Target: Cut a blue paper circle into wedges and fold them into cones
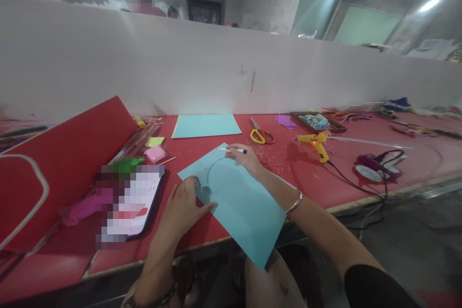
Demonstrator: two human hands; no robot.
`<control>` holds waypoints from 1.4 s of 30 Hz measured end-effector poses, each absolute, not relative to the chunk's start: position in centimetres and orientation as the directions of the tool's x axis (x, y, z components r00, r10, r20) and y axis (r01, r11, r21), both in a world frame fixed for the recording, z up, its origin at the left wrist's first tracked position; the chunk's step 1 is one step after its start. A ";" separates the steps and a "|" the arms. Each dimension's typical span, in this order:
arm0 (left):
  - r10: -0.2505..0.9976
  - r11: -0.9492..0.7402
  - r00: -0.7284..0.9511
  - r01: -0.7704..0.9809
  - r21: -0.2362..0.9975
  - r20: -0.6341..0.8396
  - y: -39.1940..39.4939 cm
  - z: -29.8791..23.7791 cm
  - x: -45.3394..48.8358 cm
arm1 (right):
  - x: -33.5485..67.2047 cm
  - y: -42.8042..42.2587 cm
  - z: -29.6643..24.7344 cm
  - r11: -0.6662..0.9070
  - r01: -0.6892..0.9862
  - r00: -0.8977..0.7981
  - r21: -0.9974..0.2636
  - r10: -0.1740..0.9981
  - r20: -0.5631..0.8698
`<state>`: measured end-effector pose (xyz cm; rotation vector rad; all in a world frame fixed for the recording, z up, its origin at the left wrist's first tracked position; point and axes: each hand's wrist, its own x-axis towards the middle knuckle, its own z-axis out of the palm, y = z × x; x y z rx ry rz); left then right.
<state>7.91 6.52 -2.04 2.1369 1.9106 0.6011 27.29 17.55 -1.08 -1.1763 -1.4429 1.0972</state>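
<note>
A light blue sheet of paper point(245, 207) lies tilted on the red table point(310, 178), one corner hanging over the near edge. My left hand point(184, 207) rests flat on the sheet's left edge, fingers spread. My right hand point(243, 159) is closed on a white pen with a blue cap point(233, 150), its tip at the sheet's far corner. A thin curved pen line runs across the paper between my two hands.
A second light blue sheet point(205, 125) lies by the white partition wall. Yellow-handled scissors point(260, 134), a yellow glue gun point(316, 143) with black cord, a tray of bits point(317, 122), a tablet point(133, 202) and a raised red board point(65, 159) surround the work area.
</note>
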 end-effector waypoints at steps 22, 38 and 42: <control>0.975 -0.194 0.125 0.883 0.427 0.185 6.4 -2.2 7.9 | 26.1 17.4 -3.2 0.149 0.043 -0.184 -0.988 0.973 0.138; 0.981 -0.157 0.095 0.905 0.397 0.171 6.7 -3.0 7.3 | 26.5 16.5 -2.8 0.242 0.144 -0.318 -0.960 0.930 0.187; 0.983 -0.152 0.094 0.898 0.412 0.158 6.7 -2.8 7.2 | 26.7 16.0 -2.2 0.291 0.134 -0.451 -0.947 0.869 0.203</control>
